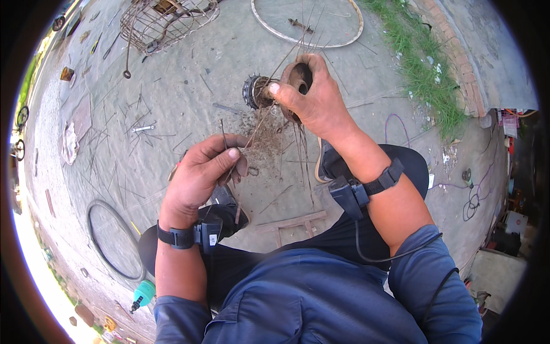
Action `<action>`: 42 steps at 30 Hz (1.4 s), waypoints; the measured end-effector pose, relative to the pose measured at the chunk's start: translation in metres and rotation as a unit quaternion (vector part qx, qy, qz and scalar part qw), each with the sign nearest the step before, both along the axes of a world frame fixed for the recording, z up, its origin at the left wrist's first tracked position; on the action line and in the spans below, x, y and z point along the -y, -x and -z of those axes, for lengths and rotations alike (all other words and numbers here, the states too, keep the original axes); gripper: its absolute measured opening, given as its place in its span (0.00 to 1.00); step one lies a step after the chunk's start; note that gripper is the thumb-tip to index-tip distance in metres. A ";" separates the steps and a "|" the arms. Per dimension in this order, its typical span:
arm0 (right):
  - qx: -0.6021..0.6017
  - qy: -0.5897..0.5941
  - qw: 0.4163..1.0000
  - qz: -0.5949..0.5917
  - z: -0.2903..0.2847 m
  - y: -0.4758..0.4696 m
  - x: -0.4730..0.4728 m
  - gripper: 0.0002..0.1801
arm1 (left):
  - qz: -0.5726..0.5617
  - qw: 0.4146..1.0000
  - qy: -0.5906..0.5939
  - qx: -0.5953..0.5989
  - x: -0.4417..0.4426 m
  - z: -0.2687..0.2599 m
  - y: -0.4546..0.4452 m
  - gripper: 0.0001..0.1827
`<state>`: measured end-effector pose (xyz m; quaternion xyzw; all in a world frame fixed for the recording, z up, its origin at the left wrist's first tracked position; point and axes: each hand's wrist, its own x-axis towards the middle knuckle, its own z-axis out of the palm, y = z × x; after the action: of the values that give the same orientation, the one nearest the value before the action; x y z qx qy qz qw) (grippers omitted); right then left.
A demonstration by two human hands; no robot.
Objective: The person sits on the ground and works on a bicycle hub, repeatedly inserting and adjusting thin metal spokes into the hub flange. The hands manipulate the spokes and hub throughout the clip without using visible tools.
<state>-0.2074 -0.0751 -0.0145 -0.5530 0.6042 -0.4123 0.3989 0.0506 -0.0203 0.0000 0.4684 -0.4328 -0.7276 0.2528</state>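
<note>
My right hand [316, 99] grips a rusty bicycle wheel hub [296, 79] by its wide drum end. A toothed dark sprocket [252, 91] sits at the hub's left end. Thin rusty spokes [303, 150] hang down from the hub, and others stick up from it. My left hand [219, 163] is to the lower left, with a thin spoke [224, 133] pinched between thumb and fingers. Below the hub, brown dirt and rust crumbs [268, 137] lie scattered on the ground.
A bare wheel rim [360, 28] and a wire basket [172, 32] lie ahead. Loose spokes surround a wrench [143, 128] at left. A tyre [91, 232] and a green bottle [145, 291] lie lower left. A wooden frame [292, 221] is between my feet; grass [425, 73] grows at right.
</note>
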 end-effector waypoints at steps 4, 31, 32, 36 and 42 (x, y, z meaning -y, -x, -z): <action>-0.025 -0.002 1.000 -0.004 0.004 -0.001 0.001 0.52 | -0.064 0.991 -0.027 -0.116 -0.002 0.001 -0.001 0.20; 0.281 -0.300 0.911 -0.032 0.007 -0.022 -0.012 0.41 | -0.220 0.964 0.021 -0.150 0.012 0.015 0.001 0.16; 0.280 -0.294 0.913 -0.028 0.007 -0.023 -0.012 0.40 | -0.233 0.961 0.013 -0.146 0.011 0.015 0.005 0.14; 0.300 -0.275 0.913 -0.021 0.009 -0.020 -0.010 0.35 | -0.234 0.970 0.013 -0.073 0.006 0.027 0.006 0.13; 0.338 -0.263 0.903 0.012 0.019 -0.018 -0.004 0.32 | -0.193 0.981 -0.014 -0.016 -0.015 0.036 0.031 0.12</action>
<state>-0.1894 -0.0707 -0.0330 -0.2481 0.5261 -0.4050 0.7055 0.0197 -0.0057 -0.0361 0.5347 -0.3201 -0.6785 0.3890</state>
